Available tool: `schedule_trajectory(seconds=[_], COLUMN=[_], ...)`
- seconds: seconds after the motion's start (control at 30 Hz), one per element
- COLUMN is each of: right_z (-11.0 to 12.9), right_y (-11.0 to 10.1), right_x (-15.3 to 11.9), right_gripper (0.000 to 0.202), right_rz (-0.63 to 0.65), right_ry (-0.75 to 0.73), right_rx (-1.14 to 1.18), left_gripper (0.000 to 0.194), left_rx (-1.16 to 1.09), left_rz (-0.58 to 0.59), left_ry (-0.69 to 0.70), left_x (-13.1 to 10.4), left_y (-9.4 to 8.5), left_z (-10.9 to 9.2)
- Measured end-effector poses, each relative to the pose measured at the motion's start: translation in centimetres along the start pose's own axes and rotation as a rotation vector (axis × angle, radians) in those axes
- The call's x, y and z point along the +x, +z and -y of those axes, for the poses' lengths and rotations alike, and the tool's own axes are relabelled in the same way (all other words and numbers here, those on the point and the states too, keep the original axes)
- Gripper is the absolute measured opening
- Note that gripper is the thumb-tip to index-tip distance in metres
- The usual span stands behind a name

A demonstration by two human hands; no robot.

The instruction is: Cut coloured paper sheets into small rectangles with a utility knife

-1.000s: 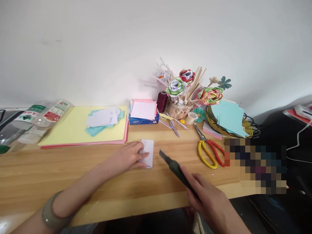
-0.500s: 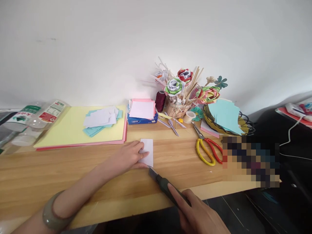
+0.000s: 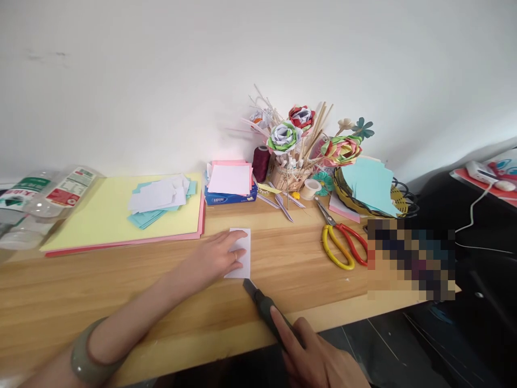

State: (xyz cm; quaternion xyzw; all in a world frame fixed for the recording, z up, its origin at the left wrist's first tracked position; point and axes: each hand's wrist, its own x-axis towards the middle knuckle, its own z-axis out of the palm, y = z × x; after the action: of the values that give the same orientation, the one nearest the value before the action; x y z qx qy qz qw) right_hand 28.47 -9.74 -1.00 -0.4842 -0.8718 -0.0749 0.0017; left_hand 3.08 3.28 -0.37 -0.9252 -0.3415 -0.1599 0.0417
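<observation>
A small white sheet of paper (image 3: 244,264) lies on the wooden table (image 3: 194,318), its long side pointing away from me. My left hand (image 3: 222,254) presses on its left part with the fingers spread and stretched out. In my right hand (image 3: 313,353) is a dark utility knife (image 3: 269,313), the fingers wrapped round its handle. The blade tip touches or nearly touches the paper's near edge, close to the right corner; I cannot tell whether it is in a fold.
Scissors (image 3: 338,245) lie to the right, beside a blurred-out patch. Behind are a blue box (image 3: 230,195) topped with pink paper, paper flowers (image 3: 285,136) and a basket (image 3: 343,194) of turquoise sheets. Large yellow sheets (image 3: 97,215) and plastic bottles (image 3: 60,194) are at left.
The left fingers have spread and shifted over the paper; the thumb no longer reaches the near corner by the blade. The knife stays at the near edge. The view has shifted slightly.
</observation>
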Motion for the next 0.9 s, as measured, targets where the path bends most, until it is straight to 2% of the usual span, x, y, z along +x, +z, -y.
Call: schedule_trajectory(seconds=[0.13, 0.3, 0.57, 0.9], right_z=[0.4, 0.4, 0.3, 0.5], right_y=[0.1, -0.5, -1.2, -1.3], right_x=[0.4, 0.7, 0.7, 0.9], right_gripper=[0.066, 0.067, 0.065, 0.06], right_rz=[0.069, 0.067, -0.021, -0.015], right_ry=[-0.029, -0.008, -0.015, 0.007], right_rx=[-0.035, -0.015, -0.035, -0.031], left_gripper=[0.041, 0.048, 0.051, 0.053], left_rx=[0.053, 0.021, -0.044, -0.053], left_rz=[0.111, 0.2, 0.205, 0.219], left_ry=[0.012, 0.001, -0.032, -0.038], left_x=[-0.7, -0.9, -1.1, -1.2], left_y=[1.2, 1.7, 1.9, 2.5], left_z=[0.2, 0.7, 0.9, 1.0])
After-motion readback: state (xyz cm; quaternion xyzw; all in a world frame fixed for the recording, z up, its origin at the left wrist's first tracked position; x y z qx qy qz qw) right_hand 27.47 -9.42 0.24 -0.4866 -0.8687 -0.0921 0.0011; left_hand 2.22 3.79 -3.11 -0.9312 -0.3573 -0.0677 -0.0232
